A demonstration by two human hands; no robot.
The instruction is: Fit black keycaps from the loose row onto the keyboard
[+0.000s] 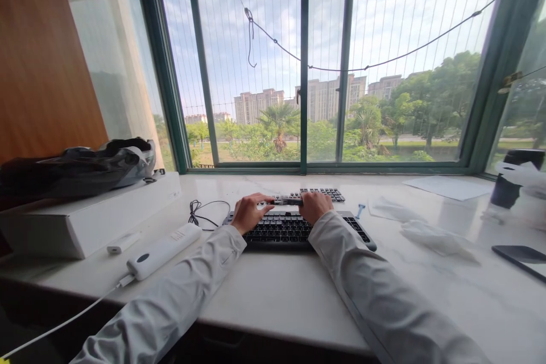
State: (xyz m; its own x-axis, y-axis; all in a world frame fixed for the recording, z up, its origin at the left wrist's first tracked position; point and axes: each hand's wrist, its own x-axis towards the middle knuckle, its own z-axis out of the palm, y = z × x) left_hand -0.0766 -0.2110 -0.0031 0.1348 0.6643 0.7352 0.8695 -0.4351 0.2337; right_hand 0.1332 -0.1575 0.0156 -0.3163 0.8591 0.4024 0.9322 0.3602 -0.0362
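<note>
A black keyboard [277,233] lies on the white marble counter, with dark keys in place across most of it. My left hand [251,211], over its upper left part, has thumb and forefinger closed in a pinch on something dark and too small to make out. My right hand [315,206] is closed above the keyboard's upper edge. From its fingers a short dark bar [292,202] points left towards my left fingertips. Behind the hands, loose keycaps [326,193] are set out in rows. Right of them lies a small blue tool [360,211].
A black cable [195,213] lies coiled left of the keyboard. Nearer me are a white power strip [164,251] and a small white box [123,243]. A large white box [85,222] carries a dark bag [81,170]. Crumpled clear plastic [437,237] and a dark tablet-like object [520,256] lie right.
</note>
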